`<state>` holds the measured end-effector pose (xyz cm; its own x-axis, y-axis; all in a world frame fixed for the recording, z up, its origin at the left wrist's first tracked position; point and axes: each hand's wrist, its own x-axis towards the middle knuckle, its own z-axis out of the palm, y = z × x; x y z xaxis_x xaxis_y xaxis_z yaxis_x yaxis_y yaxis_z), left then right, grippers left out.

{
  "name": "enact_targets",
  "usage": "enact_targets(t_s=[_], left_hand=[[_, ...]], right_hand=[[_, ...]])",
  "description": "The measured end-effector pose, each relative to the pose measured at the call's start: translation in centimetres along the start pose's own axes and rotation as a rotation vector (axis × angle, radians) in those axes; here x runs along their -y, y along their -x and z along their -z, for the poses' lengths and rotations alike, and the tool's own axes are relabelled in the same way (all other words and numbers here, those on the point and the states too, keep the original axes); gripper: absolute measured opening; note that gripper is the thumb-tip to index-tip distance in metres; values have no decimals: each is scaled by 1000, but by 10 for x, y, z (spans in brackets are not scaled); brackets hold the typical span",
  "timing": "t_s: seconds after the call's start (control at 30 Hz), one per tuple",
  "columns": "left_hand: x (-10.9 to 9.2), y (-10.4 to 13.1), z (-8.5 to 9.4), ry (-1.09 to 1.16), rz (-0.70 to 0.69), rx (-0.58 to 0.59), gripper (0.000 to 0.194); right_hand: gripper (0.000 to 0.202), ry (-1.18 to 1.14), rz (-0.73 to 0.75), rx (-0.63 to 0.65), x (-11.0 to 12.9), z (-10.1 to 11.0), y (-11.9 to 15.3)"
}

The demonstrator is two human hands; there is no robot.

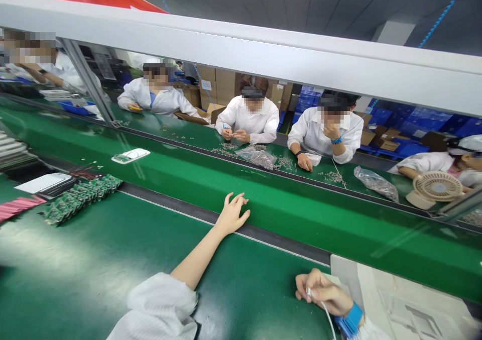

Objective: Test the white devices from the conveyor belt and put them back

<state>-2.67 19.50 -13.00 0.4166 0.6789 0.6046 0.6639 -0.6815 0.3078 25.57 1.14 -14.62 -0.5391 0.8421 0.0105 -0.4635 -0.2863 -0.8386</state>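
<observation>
My left hand (231, 215) reaches over the near edge of the green conveyor belt (184, 179), its fingers spread and nothing held. At the lower right, my right hand (320, 292), with a blue band at the wrist, pinches the small white end of a white cable (329, 316) above the green table (241, 285). On the belt to the left lies a white oval piece (130, 155). A row of green circuit boards (81, 197) lies on the table at the left.
Across the belt, several people in white coats sit at a bench with small metal parts, plastic bags (375, 183) and a fan (438, 186). A white board (406, 300) lies at the lower right. Pink strips (18, 208) are at the far left. A white beam (241, 43) crosses above.
</observation>
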Motion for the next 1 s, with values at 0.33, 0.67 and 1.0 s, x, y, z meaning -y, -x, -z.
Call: enact_targets(t_s=[0.33,0.67,1.0], left_hand=[[0,1,-1,64,40,91,8],[0,1,0,48,26,79,4],[-1,0,-1,45,32,75,5]], right_hand=[[7,-20,6,6,-1,0,0],[6,-12,15,3,-1,1,1],[7,-22,10,0,-1,1,2]])
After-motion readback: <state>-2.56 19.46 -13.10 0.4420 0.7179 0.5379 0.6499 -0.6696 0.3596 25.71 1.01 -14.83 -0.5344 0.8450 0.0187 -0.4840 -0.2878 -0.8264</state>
